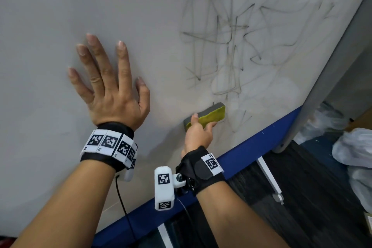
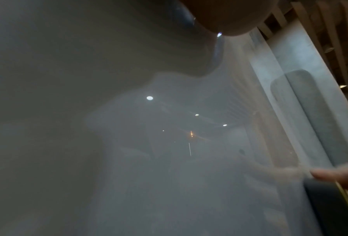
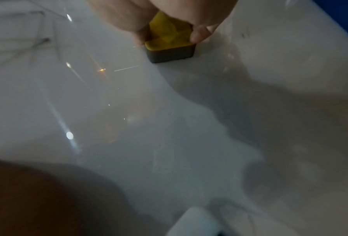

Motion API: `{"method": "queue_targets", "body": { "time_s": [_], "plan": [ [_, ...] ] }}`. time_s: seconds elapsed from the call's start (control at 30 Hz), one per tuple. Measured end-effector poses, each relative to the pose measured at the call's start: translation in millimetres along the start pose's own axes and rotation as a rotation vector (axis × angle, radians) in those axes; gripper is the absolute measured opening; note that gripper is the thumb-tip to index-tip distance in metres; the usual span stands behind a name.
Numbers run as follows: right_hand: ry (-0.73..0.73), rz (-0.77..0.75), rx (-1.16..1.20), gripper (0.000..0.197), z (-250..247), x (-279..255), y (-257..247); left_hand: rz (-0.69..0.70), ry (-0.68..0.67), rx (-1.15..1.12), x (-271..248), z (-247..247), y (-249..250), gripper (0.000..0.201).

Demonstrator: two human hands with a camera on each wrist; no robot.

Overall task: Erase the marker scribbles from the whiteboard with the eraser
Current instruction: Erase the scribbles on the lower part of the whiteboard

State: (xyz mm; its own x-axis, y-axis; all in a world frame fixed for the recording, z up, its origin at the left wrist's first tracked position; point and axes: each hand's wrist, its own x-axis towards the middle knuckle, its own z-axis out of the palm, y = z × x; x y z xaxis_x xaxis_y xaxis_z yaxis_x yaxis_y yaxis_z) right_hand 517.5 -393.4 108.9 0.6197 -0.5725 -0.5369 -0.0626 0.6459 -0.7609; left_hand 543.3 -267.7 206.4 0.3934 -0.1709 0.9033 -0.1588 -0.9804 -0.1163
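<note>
A white whiteboard (image 1: 50,16) fills the head view, with dark marker scribbles (image 1: 231,32) over its upper right part. My right hand (image 1: 199,133) grips a yellow and grey eraser (image 1: 209,116) and holds its grey pad flat against the board, just below the scribbles. In the right wrist view my thumb and fingers pinch the eraser (image 3: 169,43) by its yellow sides. My left hand (image 1: 108,84) lies flat on the board to the left, fingers straight and spread. The left wrist view shows only the glossy whiteboard (image 2: 108,159) and a fingertip (image 2: 335,177) at the right edge.
A blue frame edge (image 1: 251,147) runs along the board's bottom, and a grey frame post (image 1: 332,60) along its right side. White stand legs (image 1: 269,179) stand on the dark floor below. Pale plastic bags (image 1: 354,147) lie at the far right.
</note>
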Motion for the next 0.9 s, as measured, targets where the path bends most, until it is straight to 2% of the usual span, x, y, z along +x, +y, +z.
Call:
{"method": "queue_targets", "body": {
  "time_s": [0.07, 0.17, 0.23, 0.37, 0.53, 0.6, 0.7, 0.8, 0.9],
  "plan": [
    [-0.023, -0.051, -0.007, 0.08, 8.8, -6.0, -6.1, -0.001, -0.001, 0.005, -2.2, 1.1, 1.4, 0.065],
    [-0.098, -0.224, -0.027, 0.086, 33.0, -17.9, -22.7, 0.006, 0.003, 0.017, -3.2, 2.1, 2.3, 0.065],
    [-0.101, -0.256, -0.004, 0.088, 43.5, -25.1, -31.5, 0.017, 0.022, 0.036, -4.1, 2.5, 1.1, 0.065],
    [-0.096, -0.359, -0.037, 0.087, 35.0, -27.8, -25.9, 0.024, 0.027, 0.07, -5.1, 2.8, -0.3, 0.067],
    [-0.045, -0.337, -0.044, 0.085, 35.5, -22.1, -28.7, 0.019, -0.01, 0.064, -2.1, 0.8, 1.5, 0.067],
    [-0.03, -0.383, -0.097, 0.085, 40.2, -25.2, -34.3, 0.003, -0.025, 0.036, -1.4, -2.5, 2.3, 0.069],
    [-0.033, -0.654, -0.248, 0.083, 43.9, -32.8, -44.8, -0.02, -0.04, -0.028, -1.2, -9.8, 3.2, 0.073],
    [-0.051, -1.019, -0.406, 0.08, 43.4, -39.0, -54.2, -0.017, -0.014, -0.051, -0.1, -14.7, 1.4, 0.072],
    [-0.131, -1.404, -0.61, 0.079, 29.7, -28.6, -61.1, -0.023, 0.026, -0.065, 2.3, -16.4, 0.2, 0.065]
  ]
}}
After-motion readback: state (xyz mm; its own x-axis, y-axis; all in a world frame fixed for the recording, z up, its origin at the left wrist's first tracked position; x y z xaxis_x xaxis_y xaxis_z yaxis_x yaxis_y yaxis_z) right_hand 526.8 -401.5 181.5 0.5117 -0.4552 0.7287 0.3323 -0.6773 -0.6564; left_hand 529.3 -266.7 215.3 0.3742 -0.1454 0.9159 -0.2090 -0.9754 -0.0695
